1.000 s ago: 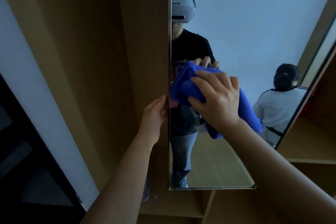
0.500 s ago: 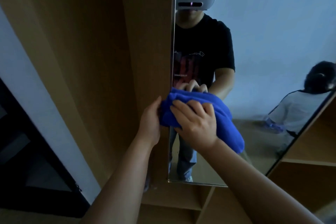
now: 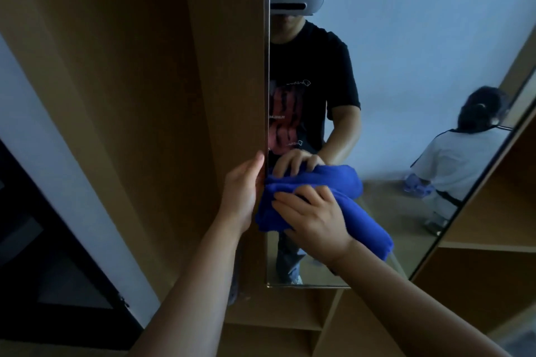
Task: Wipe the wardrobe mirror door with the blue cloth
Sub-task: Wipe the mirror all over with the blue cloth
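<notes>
Right hand (image 3: 314, 219) on cloth (image 3: 359, 217), fingers curled over bunched fabric, pressing it against mirror (image 3: 420, 66) low, near left edge. Cloth sticks out past hand on both sides: left end touches left hand, right end trails down-right. Left hand (image 3: 242, 193) grips door edge (image 3: 264, 81) just beside cloth, thumb up along edge, fingers hidden behind. Mirror reflects person in black t-shirt with headset, second person crouched at right. Wood wardrobe panel (image 3: 145, 95) left, open shelves (image 3: 490, 246) right and below.
</notes>
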`<action>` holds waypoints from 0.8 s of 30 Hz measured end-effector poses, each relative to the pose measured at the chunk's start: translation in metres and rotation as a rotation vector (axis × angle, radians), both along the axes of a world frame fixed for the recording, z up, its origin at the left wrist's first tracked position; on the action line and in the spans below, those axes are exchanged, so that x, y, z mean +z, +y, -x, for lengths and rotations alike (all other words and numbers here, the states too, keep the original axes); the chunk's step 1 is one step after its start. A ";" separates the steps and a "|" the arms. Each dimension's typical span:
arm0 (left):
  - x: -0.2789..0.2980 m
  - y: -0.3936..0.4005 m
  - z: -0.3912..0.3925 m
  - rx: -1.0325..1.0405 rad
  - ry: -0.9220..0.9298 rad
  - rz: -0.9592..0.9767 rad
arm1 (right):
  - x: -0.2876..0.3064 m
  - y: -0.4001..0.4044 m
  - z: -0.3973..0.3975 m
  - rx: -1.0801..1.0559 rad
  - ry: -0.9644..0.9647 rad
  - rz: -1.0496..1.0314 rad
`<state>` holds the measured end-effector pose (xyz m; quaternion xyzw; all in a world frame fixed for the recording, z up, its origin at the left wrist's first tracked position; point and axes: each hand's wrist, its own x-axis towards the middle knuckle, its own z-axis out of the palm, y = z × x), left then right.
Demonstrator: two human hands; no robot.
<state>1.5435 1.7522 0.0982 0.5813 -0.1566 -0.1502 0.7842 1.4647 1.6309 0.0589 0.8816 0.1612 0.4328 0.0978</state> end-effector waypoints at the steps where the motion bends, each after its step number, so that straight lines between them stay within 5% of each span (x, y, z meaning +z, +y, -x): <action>1: -0.003 0.001 0.001 -0.033 -0.014 0.011 | 0.011 0.000 0.001 0.005 -0.042 -0.057; 9: -0.013 0.000 0.003 -0.057 -0.157 -0.046 | 0.062 -0.008 -0.011 -0.002 -0.302 -0.066; 17: -0.021 -0.002 0.003 0.003 0.022 0.039 | -0.020 -0.015 -0.011 0.061 -0.136 0.038; 24: -0.028 -0.010 0.004 0.089 -0.074 0.030 | -0.106 -0.032 -0.005 0.133 0.001 0.179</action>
